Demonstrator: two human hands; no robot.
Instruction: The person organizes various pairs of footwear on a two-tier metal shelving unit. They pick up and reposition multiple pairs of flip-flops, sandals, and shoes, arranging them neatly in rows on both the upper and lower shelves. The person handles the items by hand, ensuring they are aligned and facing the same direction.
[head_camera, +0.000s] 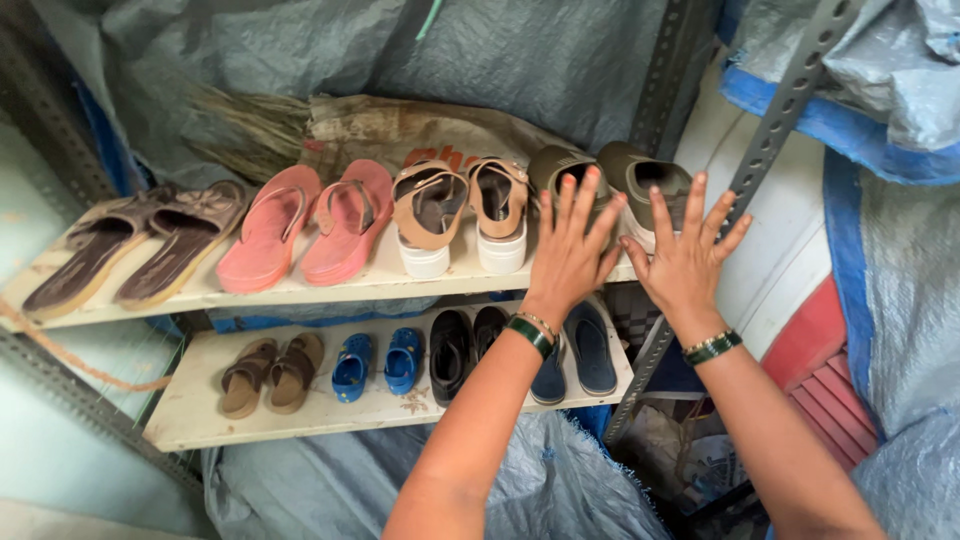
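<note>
Upper shelf (300, 290), left to right: brown flat sandals (135, 245), pink flat sandals (305, 225), tan wedge sandals with white soles (460, 215), olive rubber clogs (610, 180). Left hand (572, 250) and right hand (685, 260) spread flat at the clogs, right hand further right. Lower shelf (200, 420), left to right: small brown strap sandals (270, 372), small blue clogs (375, 362), black sandals (465, 345), dark blue slippers (580, 355).

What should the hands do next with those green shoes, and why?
Probably nudge the olive-green pair straight and further onto the top shelf. The left hand and right hand lie flat and open over that pair, and the right shoe sits at the shelf's end, by the metal post.
</note>
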